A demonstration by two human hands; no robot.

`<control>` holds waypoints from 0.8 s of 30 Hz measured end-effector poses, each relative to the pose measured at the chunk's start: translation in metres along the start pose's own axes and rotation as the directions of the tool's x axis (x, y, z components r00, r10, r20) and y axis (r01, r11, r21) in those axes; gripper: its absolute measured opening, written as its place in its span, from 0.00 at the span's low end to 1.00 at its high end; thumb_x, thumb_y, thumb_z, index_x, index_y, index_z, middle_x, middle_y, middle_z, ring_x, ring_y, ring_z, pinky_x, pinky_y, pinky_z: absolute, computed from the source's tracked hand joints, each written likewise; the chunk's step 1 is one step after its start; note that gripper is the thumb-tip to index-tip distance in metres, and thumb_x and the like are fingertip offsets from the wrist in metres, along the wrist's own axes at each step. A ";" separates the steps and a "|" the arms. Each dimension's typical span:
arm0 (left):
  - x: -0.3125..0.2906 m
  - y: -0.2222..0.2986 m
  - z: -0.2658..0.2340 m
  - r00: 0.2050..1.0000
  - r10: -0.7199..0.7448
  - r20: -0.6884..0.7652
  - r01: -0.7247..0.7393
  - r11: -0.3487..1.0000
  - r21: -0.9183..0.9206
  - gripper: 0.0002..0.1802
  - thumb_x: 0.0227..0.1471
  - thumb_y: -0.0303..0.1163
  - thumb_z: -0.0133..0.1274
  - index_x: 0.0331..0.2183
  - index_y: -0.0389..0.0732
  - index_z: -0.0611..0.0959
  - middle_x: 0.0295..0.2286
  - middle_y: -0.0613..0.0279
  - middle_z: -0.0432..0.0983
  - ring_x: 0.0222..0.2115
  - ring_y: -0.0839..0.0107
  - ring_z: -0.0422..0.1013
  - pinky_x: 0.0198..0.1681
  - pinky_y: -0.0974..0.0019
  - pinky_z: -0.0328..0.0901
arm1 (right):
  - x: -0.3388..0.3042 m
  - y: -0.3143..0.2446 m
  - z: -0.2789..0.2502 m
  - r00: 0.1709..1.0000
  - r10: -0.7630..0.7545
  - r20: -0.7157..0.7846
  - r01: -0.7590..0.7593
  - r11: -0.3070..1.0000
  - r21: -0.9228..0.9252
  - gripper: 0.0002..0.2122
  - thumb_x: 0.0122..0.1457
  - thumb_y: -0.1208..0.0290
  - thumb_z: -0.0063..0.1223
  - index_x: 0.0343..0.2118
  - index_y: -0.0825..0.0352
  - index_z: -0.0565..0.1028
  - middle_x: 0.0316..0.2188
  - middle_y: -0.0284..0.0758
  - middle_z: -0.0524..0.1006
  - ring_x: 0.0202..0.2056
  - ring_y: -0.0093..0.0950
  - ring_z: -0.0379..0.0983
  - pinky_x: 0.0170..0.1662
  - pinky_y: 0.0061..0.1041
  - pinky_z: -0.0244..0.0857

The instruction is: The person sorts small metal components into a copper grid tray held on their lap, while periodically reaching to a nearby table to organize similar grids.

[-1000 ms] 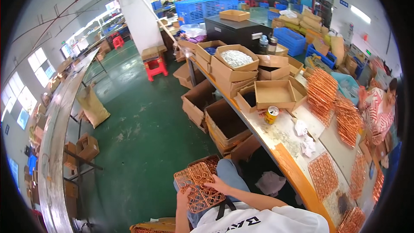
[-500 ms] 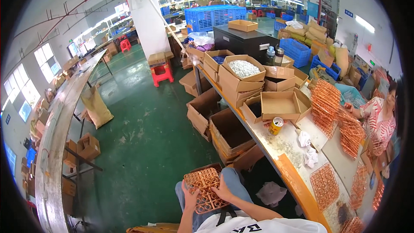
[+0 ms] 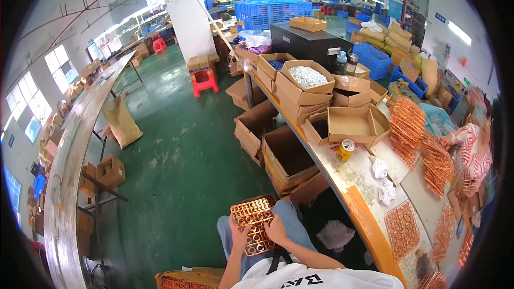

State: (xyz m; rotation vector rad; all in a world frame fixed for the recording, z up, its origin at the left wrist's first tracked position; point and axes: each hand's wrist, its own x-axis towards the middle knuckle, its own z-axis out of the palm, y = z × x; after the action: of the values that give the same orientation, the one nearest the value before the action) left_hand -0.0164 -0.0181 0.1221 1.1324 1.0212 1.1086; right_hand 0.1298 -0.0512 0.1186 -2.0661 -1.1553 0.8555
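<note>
Both hands gripped a copper rack (image 3: 254, 226) over the lap: left hand (image 3: 239, 233) on its left edge, right hand (image 3: 277, 230) on its right (the desk (image 3: 357, 179) stood alongside, right).

Bright overhead + window light, sharp, fisheye-bent edges.

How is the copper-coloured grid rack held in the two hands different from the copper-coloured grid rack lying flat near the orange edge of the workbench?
The held copper-coloured grid rack is gripped at both sides, by the left hand and the right hand, above the lap; the flat copper-coloured grid rack on the workbench lies there untouched. The held rack tilts towards the person, while the bench rack lies flat. Both are copper-coloured lattices of small cells.
</note>
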 end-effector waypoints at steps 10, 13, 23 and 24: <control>0.001 0.019 0.009 0.984 0.173 -0.043 -0.160 0.964 0.213 0.42 0.42 0.14 0.46 0.55 0.48 0.46 0.45 0.54 0.60 0.39 0.69 0.65 0.37 0.71 0.67 | 0.008 0.001 -0.002 0.977 -0.187 -0.100 0.190 0.981 0.026 0.23 0.46 0.67 0.53 0.42 0.73 0.59 0.35 0.52 0.69 0.38 0.47 0.66 0.41 0.38 0.61; 0.003 0.012 0.004 0.995 0.082 -0.057 -0.071 0.980 0.185 0.42 0.42 0.15 0.46 0.55 0.48 0.46 0.46 0.54 0.60 0.40 0.68 0.64 0.38 0.69 0.67 | 0.009 -0.001 -0.004 0.981 -0.159 -0.114 0.167 0.984 0.066 0.23 0.45 0.66 0.55 0.41 0.72 0.59 0.34 0.50 0.71 0.37 0.46 0.68 0.40 0.37 0.62; 0.006 0.042 0.009 0.993 0.107 -0.045 -0.097 0.978 0.184 0.41 0.43 0.17 0.47 0.55 0.44 0.45 0.46 0.53 0.59 0.42 0.66 0.63 0.45 0.67 0.61 | 0.033 -0.014 -0.054 0.899 -0.043 0.436 -0.296 0.674 0.677 0.11 0.47 0.73 0.56 0.33 0.67 0.68 0.27 0.34 0.74 0.27 0.21 0.72 0.28 0.17 0.65; 0.005 0.056 0.016 0.995 0.094 -0.037 -0.083 0.971 0.225 0.41 0.43 0.17 0.48 0.55 0.42 0.46 0.45 0.52 0.60 0.43 0.66 0.63 0.47 0.66 0.58 | 0.034 -0.012 -0.051 0.883 -0.054 0.466 -0.333 0.628 0.704 0.10 0.47 0.73 0.56 0.32 0.68 0.68 0.25 0.33 0.74 0.24 0.21 0.71 0.25 0.18 0.65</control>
State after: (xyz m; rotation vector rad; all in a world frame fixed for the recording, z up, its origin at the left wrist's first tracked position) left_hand -0.0074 -0.0116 0.1794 1.3474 1.1639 1.1161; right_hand 0.1777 -0.0266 0.1505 -1.2541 -0.6166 1.6395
